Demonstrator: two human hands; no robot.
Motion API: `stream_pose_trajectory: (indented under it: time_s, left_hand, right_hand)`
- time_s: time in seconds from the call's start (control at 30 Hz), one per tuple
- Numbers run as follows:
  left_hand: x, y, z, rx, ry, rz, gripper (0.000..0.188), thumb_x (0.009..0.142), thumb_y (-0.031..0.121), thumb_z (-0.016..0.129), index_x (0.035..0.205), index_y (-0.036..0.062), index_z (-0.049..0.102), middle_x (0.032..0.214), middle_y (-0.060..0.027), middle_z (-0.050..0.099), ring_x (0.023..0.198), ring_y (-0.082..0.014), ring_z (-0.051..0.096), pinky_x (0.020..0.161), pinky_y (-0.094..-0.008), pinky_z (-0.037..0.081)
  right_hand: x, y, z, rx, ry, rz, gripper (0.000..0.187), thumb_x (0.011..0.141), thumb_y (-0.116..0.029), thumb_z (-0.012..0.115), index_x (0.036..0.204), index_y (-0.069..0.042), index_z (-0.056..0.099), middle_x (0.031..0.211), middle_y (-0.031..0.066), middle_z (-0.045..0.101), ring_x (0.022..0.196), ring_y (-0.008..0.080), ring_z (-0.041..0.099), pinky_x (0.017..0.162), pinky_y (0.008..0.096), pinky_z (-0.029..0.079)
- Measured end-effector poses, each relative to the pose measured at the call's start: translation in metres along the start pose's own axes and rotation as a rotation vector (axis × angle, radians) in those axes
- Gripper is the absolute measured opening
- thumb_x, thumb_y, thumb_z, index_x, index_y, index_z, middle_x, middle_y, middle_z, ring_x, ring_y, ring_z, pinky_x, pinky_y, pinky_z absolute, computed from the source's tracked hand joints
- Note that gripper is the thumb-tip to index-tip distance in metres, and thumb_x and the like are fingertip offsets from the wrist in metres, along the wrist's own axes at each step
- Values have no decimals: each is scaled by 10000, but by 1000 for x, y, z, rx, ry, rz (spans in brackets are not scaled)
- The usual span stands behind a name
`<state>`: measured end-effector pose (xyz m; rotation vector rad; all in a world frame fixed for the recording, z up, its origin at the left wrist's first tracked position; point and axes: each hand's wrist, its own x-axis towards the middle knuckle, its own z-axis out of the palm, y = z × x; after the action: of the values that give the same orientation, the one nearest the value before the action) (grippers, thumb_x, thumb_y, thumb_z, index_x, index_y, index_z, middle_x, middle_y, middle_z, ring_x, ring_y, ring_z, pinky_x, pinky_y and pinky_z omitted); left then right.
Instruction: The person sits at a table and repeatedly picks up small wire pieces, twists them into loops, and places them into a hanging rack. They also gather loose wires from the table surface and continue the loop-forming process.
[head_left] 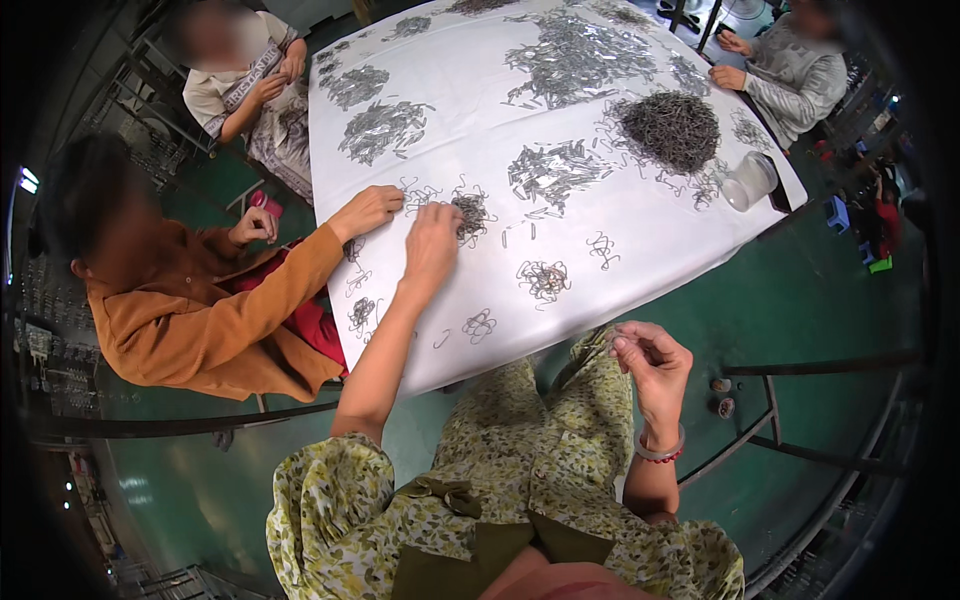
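My left hand (433,245) reaches over the white tabletop with its fingers bent together at the edge of a small dark heap of bent wire hooks (470,218). What its fingertips hold, if anything, is hidden. My right hand (655,368) is raised off the table's near edge, thumb and forefinger pinched together; the thing between them is too small to name. Nearer to me on the cloth lie a loose cluster of wire hooks (543,282) and a smaller group of hooks (480,325). Beyond the dark heap lies a spread of flat, narrow metal strips (555,178).
A co-worker's hand (372,210) in an orange sleeve works just left of mine. Two more people sit at the far corners. A large hook pile (670,132) and a tipped translucent tub (750,182) lie right. Metal bars (770,405) stand beside me.
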<state>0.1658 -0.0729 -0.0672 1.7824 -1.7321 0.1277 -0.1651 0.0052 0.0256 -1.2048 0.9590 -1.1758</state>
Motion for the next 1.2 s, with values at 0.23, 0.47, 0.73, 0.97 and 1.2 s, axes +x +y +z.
stream_pose_trajectory:
  time_s: [0.23,0.47,0.73,0.97,1.2]
  left_hand:
    - [11,27,-17,-267,0,-139,143,899,100,573,969,-11,628,939,-164,658,841,-301,637,765,-362,490]
    - [-15,95,-6,-432,-95,-116,170,887,133,602,954,-21,623,907,-153,676,814,-271,651,746,-354,500]
    - [-17,11,49,4,-196,-252,177,890,110,539,944,-49,596,969,-240,614,883,-389,606,770,-464,480]
    - [-11,33,-10,-332,-321,-403,188,893,133,597,977,-30,638,842,-163,675,779,-282,655,718,-359,522]
    - [-52,166,-64,-1456,-704,-369,99,873,43,645,953,-15,649,903,-82,666,854,-146,638,761,-278,523]
  right_hand:
    - [-7,6,2,-41,-5,3,247,834,71,645,1080,73,629,879,108,689,725,89,621,638,196,498]
    - [-24,25,4,-66,53,6,194,831,70,655,1024,84,655,883,114,692,791,119,654,681,200,518]
    - [-33,27,4,-54,81,55,209,826,66,664,1035,61,663,884,110,696,766,108,654,653,197,530]
    - [-31,32,-2,-50,130,33,213,817,74,670,1030,63,664,895,104,688,764,106,652,642,192,528]
    - [-28,31,1,-40,174,79,218,823,61,673,1040,67,662,915,97,684,756,98,634,657,192,512]
